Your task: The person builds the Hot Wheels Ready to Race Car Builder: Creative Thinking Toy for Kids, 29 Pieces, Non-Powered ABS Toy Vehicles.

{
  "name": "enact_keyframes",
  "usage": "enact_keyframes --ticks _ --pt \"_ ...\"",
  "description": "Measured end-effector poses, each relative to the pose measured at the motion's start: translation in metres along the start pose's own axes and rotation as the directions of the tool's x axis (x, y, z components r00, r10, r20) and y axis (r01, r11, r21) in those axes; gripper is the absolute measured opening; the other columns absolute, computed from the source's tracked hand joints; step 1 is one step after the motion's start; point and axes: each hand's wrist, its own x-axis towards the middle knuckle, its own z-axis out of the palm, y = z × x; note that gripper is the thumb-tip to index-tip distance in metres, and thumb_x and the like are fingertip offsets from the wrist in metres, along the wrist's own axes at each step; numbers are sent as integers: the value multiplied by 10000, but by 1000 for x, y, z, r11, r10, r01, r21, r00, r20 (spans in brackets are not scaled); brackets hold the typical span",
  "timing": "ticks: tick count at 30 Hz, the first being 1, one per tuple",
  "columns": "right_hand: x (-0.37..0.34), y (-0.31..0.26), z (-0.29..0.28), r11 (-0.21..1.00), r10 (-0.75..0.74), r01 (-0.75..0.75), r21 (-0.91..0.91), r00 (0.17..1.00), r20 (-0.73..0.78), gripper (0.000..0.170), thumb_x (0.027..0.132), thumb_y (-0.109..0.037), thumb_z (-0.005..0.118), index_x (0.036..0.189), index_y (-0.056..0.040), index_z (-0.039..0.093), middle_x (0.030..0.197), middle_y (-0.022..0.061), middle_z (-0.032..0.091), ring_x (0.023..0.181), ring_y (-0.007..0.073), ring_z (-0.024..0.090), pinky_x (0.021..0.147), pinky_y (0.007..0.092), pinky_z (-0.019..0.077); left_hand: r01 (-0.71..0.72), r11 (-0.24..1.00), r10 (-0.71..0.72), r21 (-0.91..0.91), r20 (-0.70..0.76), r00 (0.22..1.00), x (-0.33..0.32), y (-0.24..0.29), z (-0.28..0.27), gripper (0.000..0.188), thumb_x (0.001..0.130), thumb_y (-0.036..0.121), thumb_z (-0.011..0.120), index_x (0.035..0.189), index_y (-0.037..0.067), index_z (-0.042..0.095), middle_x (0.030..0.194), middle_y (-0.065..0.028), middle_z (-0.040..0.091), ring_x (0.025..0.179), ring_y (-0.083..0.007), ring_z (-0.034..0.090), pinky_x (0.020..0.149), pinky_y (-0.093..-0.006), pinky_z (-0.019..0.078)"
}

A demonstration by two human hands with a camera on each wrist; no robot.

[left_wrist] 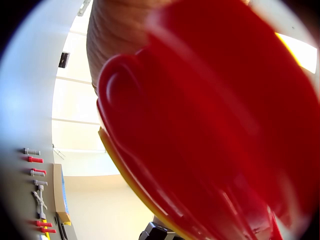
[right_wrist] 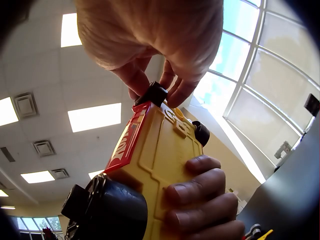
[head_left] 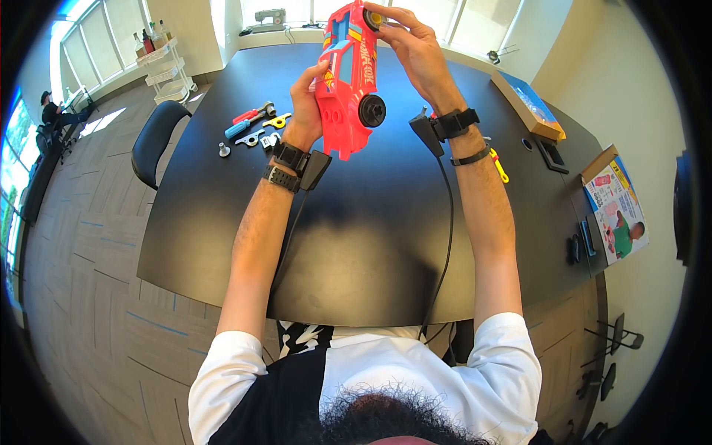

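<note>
A red toy race car (head_left: 345,85) with blue windows is held up over the far half of the dark table (head_left: 348,245), one end toward me. My left hand (head_left: 302,110) grips its body from the left; in the right wrist view its fingers (right_wrist: 197,192) spread over the yellow underside (right_wrist: 155,145). My right hand (head_left: 424,59) is at the car's far end, where thumb and fingers pinch a wheel (right_wrist: 153,94). A black wheel (head_left: 372,111) sits on the near right side. Red bodywork (left_wrist: 210,115) fills most of the left wrist view.
Toy tools, including a blue-handled screwdriver (head_left: 241,127), and small parts lie on the table's left. A yellow tool (head_left: 499,166) lies right of my right wrist. An open cardboard box (head_left: 523,111) and a printed box (head_left: 617,215) stand along the right side. Cables trail from both wrists.
</note>
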Motion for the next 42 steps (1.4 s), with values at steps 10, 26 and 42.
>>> enact_keyframes --ticks 10,26,42 --pt "-3 -4 10 961 -108 83 -265 991 -82 320 1094 -249 587 1274 -50 761 1202 45 583 1043 144 652 986 320 555 -10 1000 10 8 -13 1000 -1 2 3 624 979 482 612 1370 -2 556 1198 -165 724 1008 -251 747 874 -390 636" --pt "-44 114 -134 535 236 -295 -791 952 -196 328 976 -291 693 1219 -73 728 1014 160 735 952 294 712 877 433 593 -77 997 75 -14 -86 993 2 8 -5 645 947 513 638 1355 20 567 1202 -139 710 1044 -247 721 899 -390 602" --pt "-94 173 -135 170 629 -170 -971 777 -26 158 860 -127 704 956 -12 755 981 214 766 855 381 751 800 453 617 -57 997 50 -43 -169 984 3 4 -14 625 954 479 645 1362 11 571 1209 -137 717 1052 -253 724 912 -392 603"
